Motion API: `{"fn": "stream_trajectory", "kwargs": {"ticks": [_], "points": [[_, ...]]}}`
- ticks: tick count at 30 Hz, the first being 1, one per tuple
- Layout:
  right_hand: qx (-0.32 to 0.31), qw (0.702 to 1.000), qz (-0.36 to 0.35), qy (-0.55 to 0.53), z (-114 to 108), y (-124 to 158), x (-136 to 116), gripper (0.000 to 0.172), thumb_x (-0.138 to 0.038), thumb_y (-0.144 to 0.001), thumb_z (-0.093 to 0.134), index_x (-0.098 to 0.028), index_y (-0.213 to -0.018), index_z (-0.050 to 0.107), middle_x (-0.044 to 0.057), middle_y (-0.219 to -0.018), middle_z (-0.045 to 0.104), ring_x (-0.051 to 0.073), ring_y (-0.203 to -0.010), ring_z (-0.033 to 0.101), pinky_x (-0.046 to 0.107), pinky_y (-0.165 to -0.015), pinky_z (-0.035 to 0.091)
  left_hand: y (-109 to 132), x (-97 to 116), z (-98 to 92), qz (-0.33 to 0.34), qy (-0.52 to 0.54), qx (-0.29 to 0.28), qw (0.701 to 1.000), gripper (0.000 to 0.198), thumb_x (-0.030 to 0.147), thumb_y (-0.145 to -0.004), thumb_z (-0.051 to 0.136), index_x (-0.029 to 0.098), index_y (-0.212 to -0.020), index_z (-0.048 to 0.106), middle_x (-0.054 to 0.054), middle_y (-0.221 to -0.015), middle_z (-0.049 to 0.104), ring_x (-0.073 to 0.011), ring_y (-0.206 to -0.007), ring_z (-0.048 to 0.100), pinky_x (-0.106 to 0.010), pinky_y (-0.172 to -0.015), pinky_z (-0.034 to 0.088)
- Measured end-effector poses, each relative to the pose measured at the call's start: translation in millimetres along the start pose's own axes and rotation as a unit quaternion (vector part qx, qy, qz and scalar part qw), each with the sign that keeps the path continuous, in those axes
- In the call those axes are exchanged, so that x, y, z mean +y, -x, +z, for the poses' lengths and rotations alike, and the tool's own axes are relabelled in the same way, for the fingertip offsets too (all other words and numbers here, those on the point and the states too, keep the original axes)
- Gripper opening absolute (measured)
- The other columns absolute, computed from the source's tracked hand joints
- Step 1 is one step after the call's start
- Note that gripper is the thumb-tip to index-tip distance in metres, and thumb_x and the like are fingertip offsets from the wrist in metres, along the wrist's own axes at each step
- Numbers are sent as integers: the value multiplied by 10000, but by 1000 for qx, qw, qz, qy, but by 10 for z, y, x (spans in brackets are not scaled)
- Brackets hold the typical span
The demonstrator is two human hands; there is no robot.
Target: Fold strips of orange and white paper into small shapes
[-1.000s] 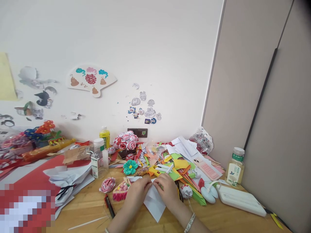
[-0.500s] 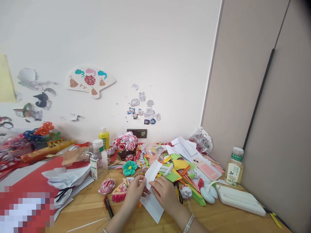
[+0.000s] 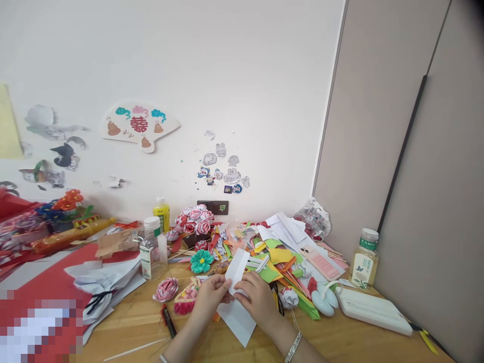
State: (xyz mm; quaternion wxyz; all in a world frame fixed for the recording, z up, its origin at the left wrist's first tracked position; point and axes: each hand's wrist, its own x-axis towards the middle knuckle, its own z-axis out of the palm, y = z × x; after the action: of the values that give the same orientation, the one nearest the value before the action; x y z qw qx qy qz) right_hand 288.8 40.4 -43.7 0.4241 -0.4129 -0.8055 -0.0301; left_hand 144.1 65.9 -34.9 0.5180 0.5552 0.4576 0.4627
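Observation:
A white sheet of paper [image 3: 237, 318] lies on the wooden desk [image 3: 340, 338] near its front edge, with one flap [image 3: 239, 264] lifted upright. My left hand [image 3: 209, 297] pinches the base of that flap from the left, fingers closed on it. From the right, my right hand [image 3: 260, 300], a silver bracelet [image 3: 294, 348] on its wrist, also grips the paper at the fold. The two hands touch each other over the sheet.
Coloured paper scraps [image 3: 276, 259] and paper flowers [image 3: 193, 219] are piled behind the hands. A clear bottle [image 3: 153, 247], a yellow bottle [image 3: 162, 214], a black pen [image 3: 169, 321], a white box [image 3: 372, 310] and a jar [image 3: 365, 258] stand around. Red paper [image 3: 49, 282] covers the left.
One second ago the sheet lay flat under both hands. A flap of it has since been lifted upright and both hands now pinch it at the fold.

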Motion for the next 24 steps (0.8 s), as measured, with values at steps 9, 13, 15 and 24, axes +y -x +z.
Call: {"fn": "stream_trajectory", "kwargs": {"ticks": [9, 13, 15, 24], "points": [[42, 979, 145, -137, 77, -14, -6, 78, -228, -754, 493, -185, -706, 537, 3, -696, 564, 138, -668, 518, 223, -596, 381, -28, -55, 13, 0, 32, -35, 999, 326, 459, -545, 619, 167, -610, 489, 40, -466, 601, -128, -455, 595, -239, -499, 484], [49, 968, 173, -173, 106, -11, 2, 71, -216, -738, 497, -180, -689, 534, 4, -685, 569, 134, -644, 524, 214, -577, 390, -11, -51, 30, 2, 27, -48, 998, 340, 465, -539, 623, 168, -604, 471, 41, -466, 599, -128, -454, 594, -229, -478, 474], [54, 967, 176, -178, 110, -11, -1, 74, -215, -733, 495, -179, -683, 534, 2, -677, 568, 132, -631, 524, 212, -574, 394, 7, -31, 43, 2, 24, -52, 998, 345, 469, -538, 624, 169, -605, 467, 40, -472, 600, -128, -458, 595, -230, -481, 472], [63, 957, 205, -194, 129, -15, 10, 54, -179, -713, 483, -181, -694, 534, -4, -667, 566, 133, -625, 521, 211, -573, 391, 43, 23, 86, -10, 33, -61, 998, 349, 414, -489, 672, 174, -587, 437, 22, -503, 619, -118, -446, 577, -227, -466, 445]]}}
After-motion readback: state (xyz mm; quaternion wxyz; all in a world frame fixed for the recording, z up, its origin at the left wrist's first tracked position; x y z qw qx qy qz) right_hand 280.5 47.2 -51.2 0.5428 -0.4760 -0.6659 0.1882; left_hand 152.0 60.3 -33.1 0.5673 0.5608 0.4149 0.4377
